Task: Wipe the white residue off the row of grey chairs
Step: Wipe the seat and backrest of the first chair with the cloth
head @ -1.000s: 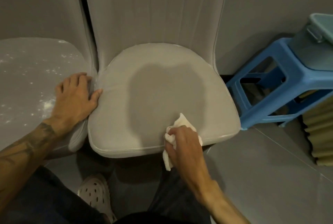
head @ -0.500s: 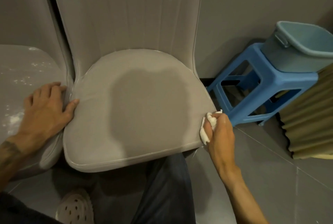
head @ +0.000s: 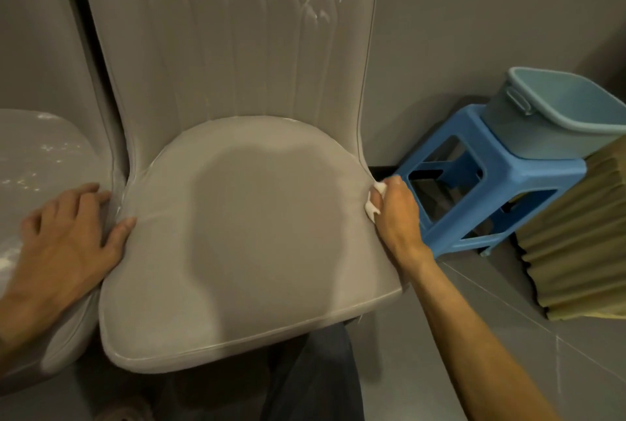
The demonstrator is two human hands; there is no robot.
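Grey upholstered chair seat (head: 257, 234) is centre view. Its middle patch is darker than the rim; can't tell if that's damp or just wiped. White residue streaks (head: 313, 14) sit on the quilted grey backrest (head: 237, 48), upper right, running roughly along the vertical stitch channels. There are more white specks on the neighbouring grey chair seat (head: 40, 156) to the left.

Your right grip (head: 396, 214) is curled round a crumpled white wipe (head: 372, 209), pressing it on the seat's right edge at the rear corner where seat meets backrest. Your left grip (head: 67, 241) holds nothing. Its fingers are straight and spread, palm on the neighbouring seat's edge, thumb touching the centre seat's left side.

Key relation: the backrest streaks lie straight up from the right grip and slightly left, on the same side of the chair. The right grip is far nearer and has the wipe. My read: clear the corner, then go up the backrest, stroking along the channels, not across, so residue isn't pushed into the stitching. The specks on the left seat need the wipe carried across.

A blue plastic stool (head: 474, 183) stands just beside the right grip, with a light blue plastic bucket (head: 559, 115) on top. Mind your knuckles on the stool frame.
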